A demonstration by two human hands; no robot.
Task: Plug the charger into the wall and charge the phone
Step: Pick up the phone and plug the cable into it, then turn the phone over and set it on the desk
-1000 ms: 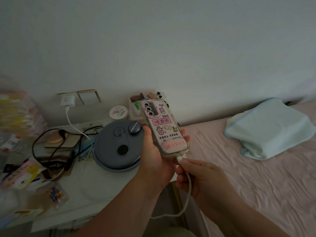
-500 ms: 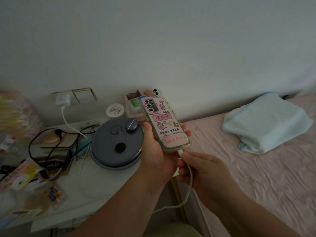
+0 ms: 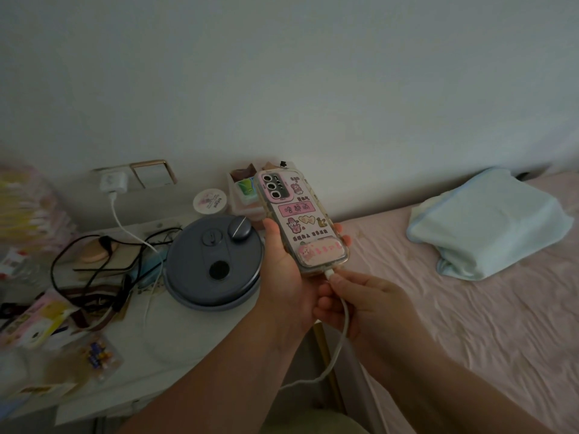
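A phone (image 3: 300,220) in a pink sticker case is held back-side up in my left hand (image 3: 285,277), over the gap between table and bed. My right hand (image 3: 360,305) pinches the white cable plug (image 3: 329,273), which sits against the phone's bottom port. The white cable (image 3: 340,346) loops down under my hands. A white charger (image 3: 113,182) is plugged into the wall socket at the left, and its cable (image 3: 125,223) drops onto the table.
The white bedside table (image 3: 188,336) holds a round grey-blue device (image 3: 216,261), tangled black cords (image 3: 94,264), a small round jar (image 3: 210,202) and packets. A wall switch (image 3: 153,175) is beside the charger. To the right is a pink bed (image 3: 470,324) with a folded light-blue towel (image 3: 488,220).
The plug has closed the small gap to the phone's bottom edge and now sits against the port. Both hands stay together in the middle.
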